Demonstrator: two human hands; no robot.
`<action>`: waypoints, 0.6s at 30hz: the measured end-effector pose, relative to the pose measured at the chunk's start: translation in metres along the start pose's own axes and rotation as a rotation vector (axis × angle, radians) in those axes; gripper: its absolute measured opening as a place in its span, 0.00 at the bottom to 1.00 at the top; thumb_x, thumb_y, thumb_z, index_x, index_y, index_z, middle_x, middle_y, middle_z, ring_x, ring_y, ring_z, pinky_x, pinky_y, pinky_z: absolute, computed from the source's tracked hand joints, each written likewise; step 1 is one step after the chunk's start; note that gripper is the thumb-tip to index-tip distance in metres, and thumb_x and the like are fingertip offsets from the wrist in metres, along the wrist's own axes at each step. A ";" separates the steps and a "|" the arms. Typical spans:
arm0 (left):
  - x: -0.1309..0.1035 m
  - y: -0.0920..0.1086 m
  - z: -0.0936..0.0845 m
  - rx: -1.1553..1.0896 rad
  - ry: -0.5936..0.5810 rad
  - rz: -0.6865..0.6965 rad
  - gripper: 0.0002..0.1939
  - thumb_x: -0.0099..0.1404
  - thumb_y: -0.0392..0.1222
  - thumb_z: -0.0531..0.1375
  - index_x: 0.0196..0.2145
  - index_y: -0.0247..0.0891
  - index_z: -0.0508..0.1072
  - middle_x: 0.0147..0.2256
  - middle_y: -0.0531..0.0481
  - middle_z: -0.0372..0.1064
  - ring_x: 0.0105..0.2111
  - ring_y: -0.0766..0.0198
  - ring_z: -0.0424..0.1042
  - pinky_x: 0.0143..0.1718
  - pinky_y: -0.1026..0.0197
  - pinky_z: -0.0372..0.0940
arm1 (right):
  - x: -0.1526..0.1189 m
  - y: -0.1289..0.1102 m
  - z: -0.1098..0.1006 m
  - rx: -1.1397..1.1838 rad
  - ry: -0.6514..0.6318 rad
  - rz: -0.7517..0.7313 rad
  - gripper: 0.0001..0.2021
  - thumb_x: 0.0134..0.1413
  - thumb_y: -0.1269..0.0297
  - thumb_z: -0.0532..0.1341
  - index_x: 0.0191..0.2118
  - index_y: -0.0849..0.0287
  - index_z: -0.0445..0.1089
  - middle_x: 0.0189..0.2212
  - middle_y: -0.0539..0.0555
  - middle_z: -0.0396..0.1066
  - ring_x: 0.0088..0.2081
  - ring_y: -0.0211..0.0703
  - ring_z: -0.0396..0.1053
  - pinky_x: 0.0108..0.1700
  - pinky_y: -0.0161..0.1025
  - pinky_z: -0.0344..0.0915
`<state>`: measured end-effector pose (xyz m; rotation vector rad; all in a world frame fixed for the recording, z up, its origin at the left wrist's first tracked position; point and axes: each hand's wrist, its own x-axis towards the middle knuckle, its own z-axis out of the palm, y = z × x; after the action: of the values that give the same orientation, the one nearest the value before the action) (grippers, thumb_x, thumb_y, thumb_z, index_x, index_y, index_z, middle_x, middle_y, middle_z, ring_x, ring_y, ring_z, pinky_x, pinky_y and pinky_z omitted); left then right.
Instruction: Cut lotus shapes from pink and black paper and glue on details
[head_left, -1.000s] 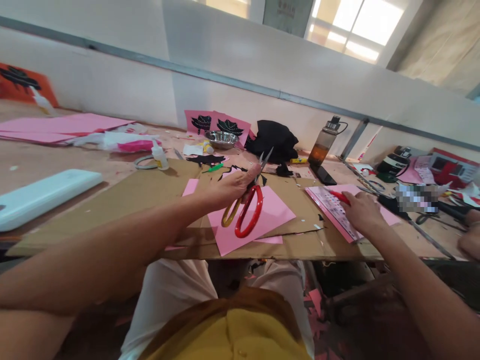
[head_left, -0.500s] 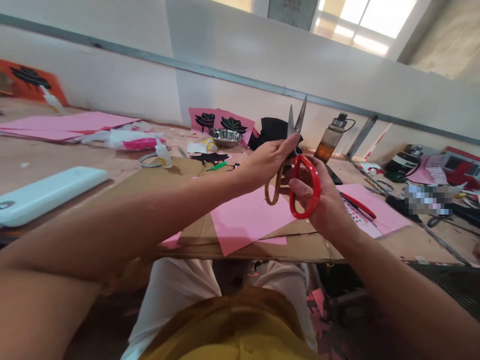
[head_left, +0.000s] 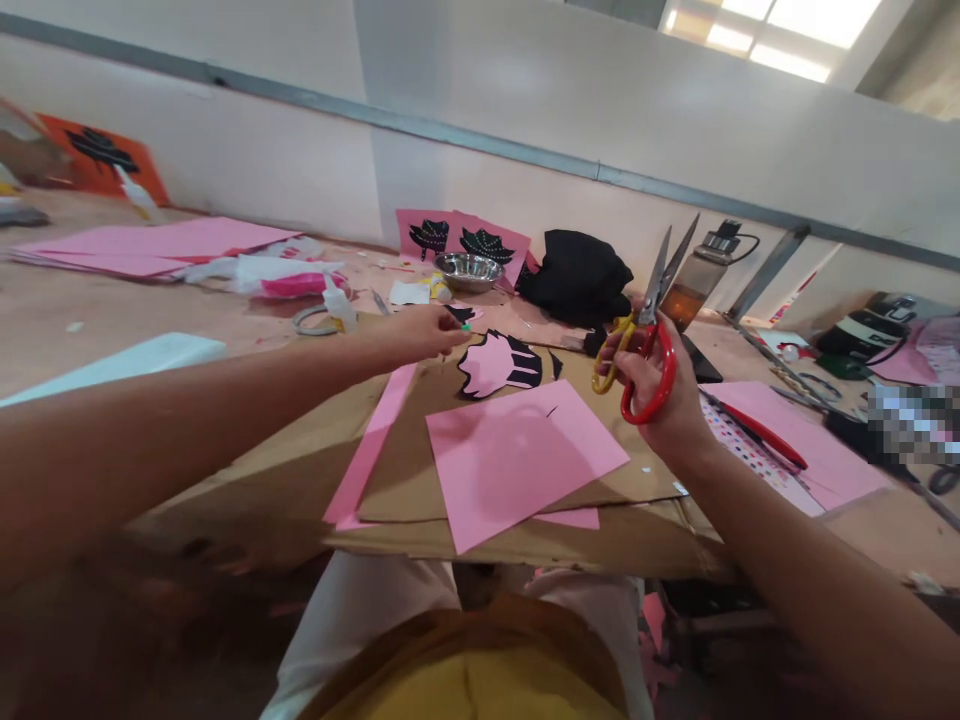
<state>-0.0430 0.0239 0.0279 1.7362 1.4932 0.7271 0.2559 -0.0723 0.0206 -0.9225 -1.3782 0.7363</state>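
Observation:
My right hand (head_left: 667,400) holds a pair of scissors (head_left: 649,330) with one red and one yellow handle loop. Their blades point up, a little apart. Over the far side of the cardboard, my left hand (head_left: 427,335) reaches down with bent fingers. A bit of a small green object (head_left: 466,327) shows at its fingertips, beside a black cutout (head_left: 456,313); whether the fingers grip either is unclear. Right of that hand lies a pink and black paper cutout (head_left: 499,365). A pink sheet (head_left: 525,460) with a short dark mark lies on the brown cardboard (head_left: 405,505).
At the back are a metal bowl (head_left: 469,270), a black cloth bundle (head_left: 577,275) and a drink bottle (head_left: 697,280). A glue bottle (head_left: 339,303) stands to the left. Red-handled pliers (head_left: 765,435) lie on papers to the right. A pale blue case (head_left: 127,362) sits left.
My left hand has left the scissors and moved left and down to the tabletop. My right hand has carried the scissors to the right. The pink and black cutout has come into view.

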 end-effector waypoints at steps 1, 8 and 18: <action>0.004 -0.007 -0.003 0.110 -0.021 -0.028 0.13 0.59 0.48 0.73 0.26 0.41 0.75 0.25 0.50 0.72 0.28 0.57 0.70 0.35 0.58 0.57 | -0.002 0.007 -0.001 -0.022 0.016 -0.016 0.31 0.52 0.63 0.64 0.64 0.46 0.65 0.40 0.49 0.70 0.39 0.44 0.74 0.41 0.47 0.78; 0.030 0.005 0.011 0.455 -0.063 -0.030 0.20 0.57 0.51 0.75 0.18 0.41 0.73 0.19 0.49 0.69 0.25 0.57 0.67 0.33 0.57 0.54 | -0.018 0.029 -0.004 -0.023 0.078 0.011 0.31 0.57 0.61 0.65 0.66 0.45 0.62 0.42 0.51 0.71 0.36 0.42 0.74 0.39 0.43 0.76; 0.044 0.013 0.025 0.547 -0.041 -0.015 0.22 0.55 0.46 0.79 0.17 0.40 0.71 0.14 0.58 0.59 0.24 0.63 0.60 0.31 0.60 0.50 | -0.028 0.035 -0.005 0.002 -0.012 0.280 0.30 0.58 0.56 0.68 0.64 0.45 0.61 0.46 0.51 0.72 0.31 0.37 0.70 0.30 0.35 0.70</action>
<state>-0.0083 0.0621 0.0224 2.1132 1.7858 0.2796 0.2618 -0.0804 -0.0230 -1.1245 -1.2714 0.9551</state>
